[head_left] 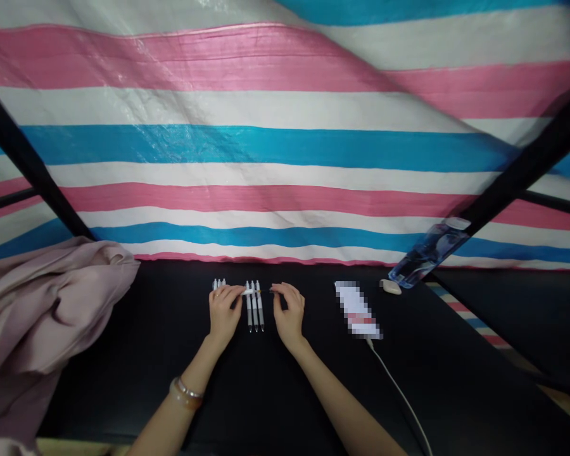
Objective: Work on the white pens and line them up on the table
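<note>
My left hand (225, 310) is closed, its thumb and fingers pinching a white pen barrel (248, 292) that points sideways to the right. Facing it, my right hand (289, 311) pinches the end of a thin dark piece (266, 291) that looks like a pen refill. The two parts are in line above the black table; whether they touch is too small to tell. Below and between the hands, three white-and-grey pens (255, 313) lie side by side, tips toward me. Several more white pens (219, 283) lie partly hidden behind my left hand.
On the right lie a phone (358, 310) with a white cable (399, 380), a small white case (391, 287) and a leaning clear bottle (427, 253). Crumpled pink cloth (52, 310) covers the table's left side. A striped sheet (247, 145) hangs behind, between black poles (33, 158).
</note>
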`<state>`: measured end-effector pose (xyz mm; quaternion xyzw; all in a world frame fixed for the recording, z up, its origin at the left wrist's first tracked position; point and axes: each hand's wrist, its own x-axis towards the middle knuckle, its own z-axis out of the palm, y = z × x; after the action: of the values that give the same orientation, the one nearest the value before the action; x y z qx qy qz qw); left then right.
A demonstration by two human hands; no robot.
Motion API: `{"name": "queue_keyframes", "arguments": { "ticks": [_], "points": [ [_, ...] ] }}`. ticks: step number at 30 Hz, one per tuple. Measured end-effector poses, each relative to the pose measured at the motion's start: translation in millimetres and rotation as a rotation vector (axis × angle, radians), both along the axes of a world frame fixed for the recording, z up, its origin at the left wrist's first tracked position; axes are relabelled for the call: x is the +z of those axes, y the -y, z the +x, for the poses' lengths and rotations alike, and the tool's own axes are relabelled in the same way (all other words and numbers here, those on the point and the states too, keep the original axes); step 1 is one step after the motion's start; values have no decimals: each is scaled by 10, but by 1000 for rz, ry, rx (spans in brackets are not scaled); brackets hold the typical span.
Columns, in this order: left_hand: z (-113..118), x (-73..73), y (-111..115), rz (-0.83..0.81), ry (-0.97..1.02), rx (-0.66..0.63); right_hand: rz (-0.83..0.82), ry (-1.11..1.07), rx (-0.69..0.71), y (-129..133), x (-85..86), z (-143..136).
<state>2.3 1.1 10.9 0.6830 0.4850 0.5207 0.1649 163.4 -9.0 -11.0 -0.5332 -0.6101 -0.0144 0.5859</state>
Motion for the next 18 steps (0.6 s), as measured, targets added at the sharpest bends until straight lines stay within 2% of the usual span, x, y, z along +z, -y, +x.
{"name": "queue_keyframes", "arguments": {
  "ticks": [5,10,14,18],
  "points": [
    [2,-26,1,54,-54,-40,29,61,95,-4,-24,-20],
    [15,-41,11,171,-309,10,13,28,252,-8,-61,-57],
    [13,-56,7,229,-446,45,-4,-17,265,-4,-50,-60],
    [4,-74,-5,240,-461,64,-14,-17,293,4,-20,-57]
  ]
}}
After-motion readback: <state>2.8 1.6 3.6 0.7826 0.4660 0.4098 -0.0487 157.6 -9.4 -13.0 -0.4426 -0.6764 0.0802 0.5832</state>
